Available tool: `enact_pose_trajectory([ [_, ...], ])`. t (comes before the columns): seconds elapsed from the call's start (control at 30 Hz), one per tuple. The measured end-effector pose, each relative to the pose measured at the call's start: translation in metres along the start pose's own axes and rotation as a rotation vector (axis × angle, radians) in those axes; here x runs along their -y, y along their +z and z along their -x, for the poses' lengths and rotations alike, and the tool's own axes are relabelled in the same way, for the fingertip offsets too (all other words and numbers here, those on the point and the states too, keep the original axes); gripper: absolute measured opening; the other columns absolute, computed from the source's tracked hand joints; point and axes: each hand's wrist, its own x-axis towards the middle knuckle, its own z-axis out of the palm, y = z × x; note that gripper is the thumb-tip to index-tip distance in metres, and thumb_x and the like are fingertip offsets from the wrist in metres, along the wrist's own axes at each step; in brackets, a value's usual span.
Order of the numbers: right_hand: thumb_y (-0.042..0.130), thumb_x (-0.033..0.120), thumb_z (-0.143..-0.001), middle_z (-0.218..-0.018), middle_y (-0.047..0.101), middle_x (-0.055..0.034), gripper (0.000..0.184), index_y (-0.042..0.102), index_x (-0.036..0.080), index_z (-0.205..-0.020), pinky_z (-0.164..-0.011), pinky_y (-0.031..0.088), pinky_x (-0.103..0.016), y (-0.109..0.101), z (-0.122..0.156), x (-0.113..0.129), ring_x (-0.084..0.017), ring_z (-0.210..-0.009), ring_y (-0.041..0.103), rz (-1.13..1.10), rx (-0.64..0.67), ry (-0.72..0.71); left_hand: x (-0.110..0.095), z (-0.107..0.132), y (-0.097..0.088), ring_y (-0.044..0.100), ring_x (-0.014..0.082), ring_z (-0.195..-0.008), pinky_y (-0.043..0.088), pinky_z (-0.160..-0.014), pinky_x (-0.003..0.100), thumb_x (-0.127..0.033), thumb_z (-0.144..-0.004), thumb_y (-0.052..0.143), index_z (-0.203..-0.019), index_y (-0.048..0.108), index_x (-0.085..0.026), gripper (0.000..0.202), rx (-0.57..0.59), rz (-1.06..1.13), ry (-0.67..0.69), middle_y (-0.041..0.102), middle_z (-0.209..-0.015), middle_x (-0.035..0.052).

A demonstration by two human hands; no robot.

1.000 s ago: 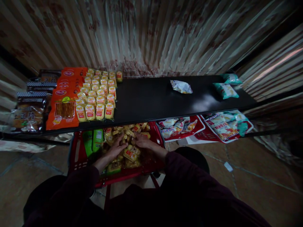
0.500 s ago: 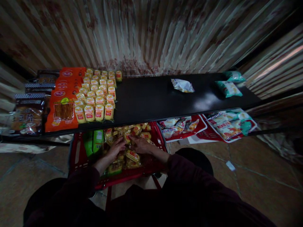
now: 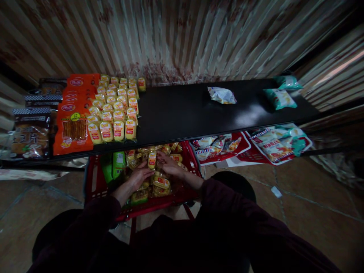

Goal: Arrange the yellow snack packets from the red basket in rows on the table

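Observation:
Between my two hands a small yellow wrapped cake (image 3: 152,160) stands upright, its red-and-white label facing me. The fingers of my left hand (image 3: 141,175) close on its lower left side. My right hand (image 3: 170,167) has its fingers bent at the cake's right edge; its fingertips are partly hidden. Both hands are over a red basket (image 3: 93,178) heaped with more such cakes (image 3: 161,182). Rows of matching cakes (image 3: 118,129) stand upright on the black shelf (image 3: 173,113) beyond.
Orange snack bags (image 3: 74,131) and dark brown bags (image 3: 31,132) fill the shelf's left end. A white packet (image 3: 222,95) and teal packets (image 3: 280,99) lie toward its right. Green packs (image 3: 118,163) sit in the basket. Two red baskets (image 3: 241,151) of bags stand under the shelf's edge.
The cake between my hands has come up upright with its label toward me. My left hand has shifted slightly right. The view has tilted a little, so the shelf appears higher.

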Motion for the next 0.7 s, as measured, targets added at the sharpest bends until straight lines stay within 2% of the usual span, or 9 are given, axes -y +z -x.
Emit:
enact_pose_trajectory([
  [0.13,0.055,0.016,-0.077,-0.122,0.061,-0.0064,0.066,0.037,0.025,-0.14,-0.095,0.047,-0.033,-0.004,0.0,0.004,-0.017,-0.107,0.06,-0.22,-0.095,0.085,-0.001,-0.002,-0.004,0.066,0.0128,-0.07,0.053,-0.084,0.031,-0.005,-0.07,0.056,-0.126,0.054,-0.011,0.056,-0.039,-0.118,0.023,0.071,-0.091,0.007],
  [0.33,0.057,0.019,-0.077,-0.118,0.063,-0.0036,0.057,0.048,0.024,-0.133,-0.097,0.046,-0.035,-0.005,0.003,0.005,-0.019,-0.106,0.06,-0.308,-0.124,0.154,0.0,-0.002,-0.003,0.064,0.0122,-0.071,0.052,-0.079,0.028,-0.009,-0.067,0.061,-0.124,0.056,-0.015,0.057,-0.025,-0.218,0.044,0.07,-0.092,0.0056],
  [0.5,0.06,0.019,-0.077,-0.119,0.064,-0.0051,0.058,0.048,0.025,-0.133,-0.099,0.045,-0.038,0.001,-0.002,-0.006,-0.019,-0.108,0.06,-0.386,-0.097,0.067,0.0,0.002,0.002,0.064,0.0133,-0.079,0.05,-0.08,0.028,-0.013,-0.065,0.069,-0.118,0.06,-0.018,0.054,-0.042,-0.248,0.078,0.067,-0.098,0.0059],
  [0.7,0.062,0.021,-0.077,-0.122,0.063,-0.0064,0.053,0.053,0.026,-0.128,-0.103,0.042,-0.043,0.005,-0.004,-0.014,-0.021,-0.116,0.057,-0.375,-0.06,0.021,0.0,0.004,0.003,0.064,0.0173,-0.087,0.049,-0.078,0.028,-0.026,-0.063,0.075,-0.106,0.065,-0.018,0.044,0.048,-0.239,0.131,0.068,-0.104,0.0079],
])
